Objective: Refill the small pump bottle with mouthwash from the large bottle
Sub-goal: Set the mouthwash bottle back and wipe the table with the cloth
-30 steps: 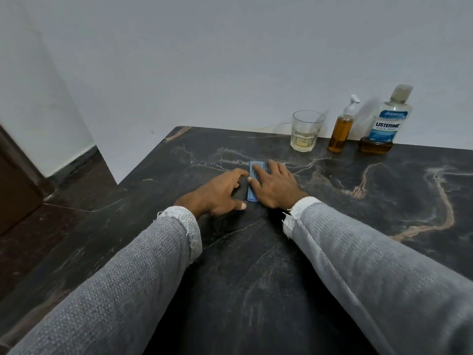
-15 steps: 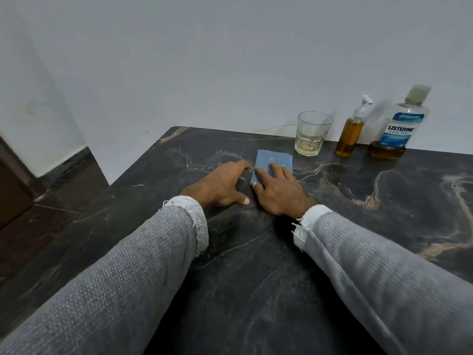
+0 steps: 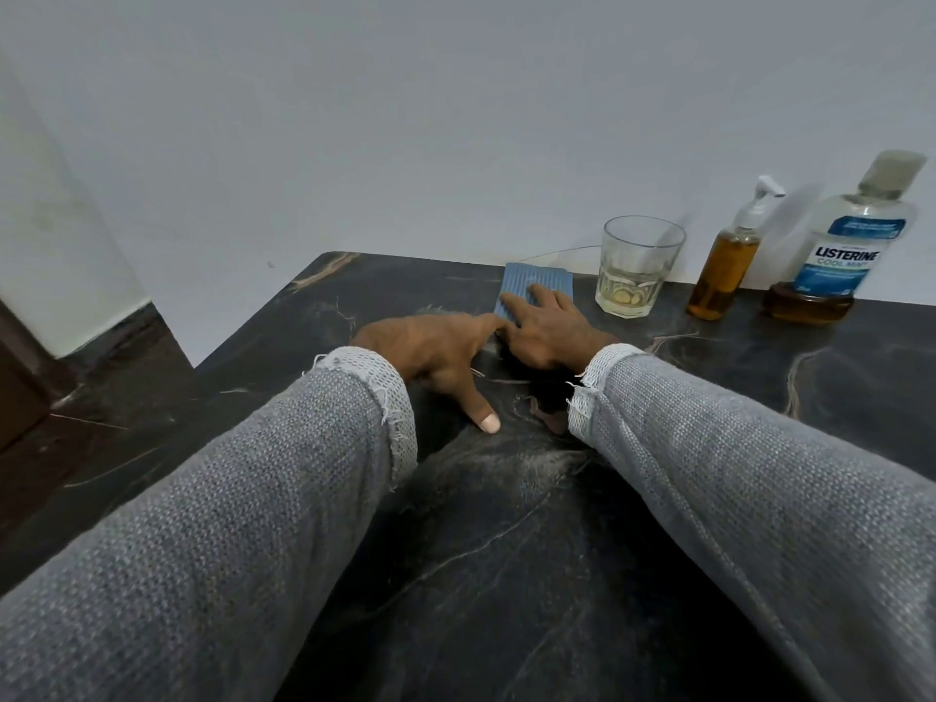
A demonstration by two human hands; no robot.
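Note:
The large Listerine bottle [image 3: 846,245], capped and with a little amber liquid at its bottom, stands at the table's far right by the wall. Just left of it stands the small pump bottle [image 3: 727,263], mostly full of amber liquid, its white pump on. A folded blue cloth [image 3: 537,286] lies flat near the far edge. My right hand [image 3: 549,329] presses on the cloth with straight fingers. My left hand [image 3: 435,357] rests flat on the table beside it, forefinger touching the cloth's near corner, thumb spread toward me.
A clear glass tumbler [image 3: 635,268] with a little pale liquid stands between the cloth and the pump bottle. The dark marble table [image 3: 506,575] meets a white wall at the back; its left edge drops to a dark floor [image 3: 91,412].
Both hands have slid the blue cloth away from me toward the table's far edge, close to the tumbler. The cloth now lies wider, unfolded from a narrow strip.

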